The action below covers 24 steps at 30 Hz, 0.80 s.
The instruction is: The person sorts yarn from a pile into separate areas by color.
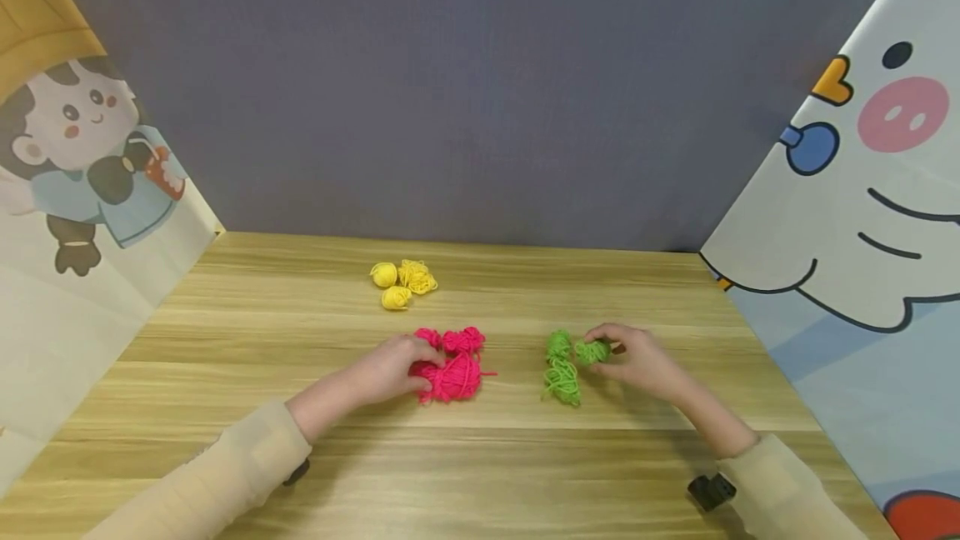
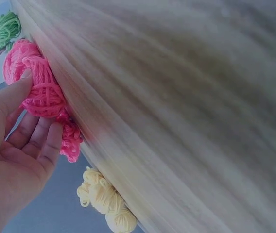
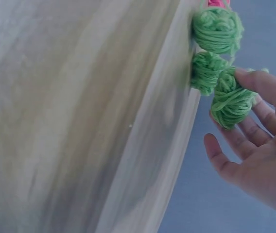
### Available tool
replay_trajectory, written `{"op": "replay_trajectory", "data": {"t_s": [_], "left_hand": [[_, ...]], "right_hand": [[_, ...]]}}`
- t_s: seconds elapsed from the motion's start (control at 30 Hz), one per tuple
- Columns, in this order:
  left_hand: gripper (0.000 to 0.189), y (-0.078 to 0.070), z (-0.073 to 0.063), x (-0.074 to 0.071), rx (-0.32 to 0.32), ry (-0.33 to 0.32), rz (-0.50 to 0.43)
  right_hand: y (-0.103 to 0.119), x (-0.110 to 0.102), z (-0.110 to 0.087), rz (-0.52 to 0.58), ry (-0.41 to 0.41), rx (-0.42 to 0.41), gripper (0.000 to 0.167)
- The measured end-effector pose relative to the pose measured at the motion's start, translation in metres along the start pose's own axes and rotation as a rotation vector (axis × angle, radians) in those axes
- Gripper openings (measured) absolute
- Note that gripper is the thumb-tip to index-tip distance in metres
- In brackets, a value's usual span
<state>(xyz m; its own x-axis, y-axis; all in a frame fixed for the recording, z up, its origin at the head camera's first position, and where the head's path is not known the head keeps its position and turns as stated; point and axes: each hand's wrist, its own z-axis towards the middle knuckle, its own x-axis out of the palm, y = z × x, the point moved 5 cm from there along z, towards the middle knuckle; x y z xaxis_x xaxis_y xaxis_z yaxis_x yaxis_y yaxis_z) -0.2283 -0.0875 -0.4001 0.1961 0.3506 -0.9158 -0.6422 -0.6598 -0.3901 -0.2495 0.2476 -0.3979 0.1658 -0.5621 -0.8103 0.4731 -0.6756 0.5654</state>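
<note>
In the head view, three pink yarn balls lie in a cluster, a large pink yarn ball [image 1: 455, 377] in front of the smaller ones [image 1: 463, 341]. My left hand [image 1: 396, 369] holds the large one from its left side, thumb laid on the strands [image 2: 43, 87] in the left wrist view. To the right, my right hand [image 1: 637, 361] pinches a small green yarn ball [image 3: 231, 99] between thumb and fingers. Beside it sit two more green yarn balls, an upright one [image 1: 558, 346] and a looser one [image 1: 562, 382] nearer me.
Three yellow yarn balls [image 1: 396, 298] are grouped farther back on the wood-grain table [image 1: 480, 473]. A grey panel [image 1: 480, 90] rises behind the table. Printed cartoon panels flank it, one at the left [image 1: 150, 273] and one at the right [image 1: 825, 215].
</note>
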Motion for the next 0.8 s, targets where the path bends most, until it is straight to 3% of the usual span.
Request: {"op": "replay_trajectory", "data": {"t_s": [0.43,0.8], "left_hand": [[0.032,0.001,0.001,-0.002,-0.005,0.01,-0.013],[0.035,0.0,0.001,-0.006,-0.021,0.008,-0.018]], "right_hand": [[-0.012,0.017,0.005,0.04,0.121,0.029,0.032],[-0.011,0.018,0.008,0.025,0.135,0.002,0.037]]}}
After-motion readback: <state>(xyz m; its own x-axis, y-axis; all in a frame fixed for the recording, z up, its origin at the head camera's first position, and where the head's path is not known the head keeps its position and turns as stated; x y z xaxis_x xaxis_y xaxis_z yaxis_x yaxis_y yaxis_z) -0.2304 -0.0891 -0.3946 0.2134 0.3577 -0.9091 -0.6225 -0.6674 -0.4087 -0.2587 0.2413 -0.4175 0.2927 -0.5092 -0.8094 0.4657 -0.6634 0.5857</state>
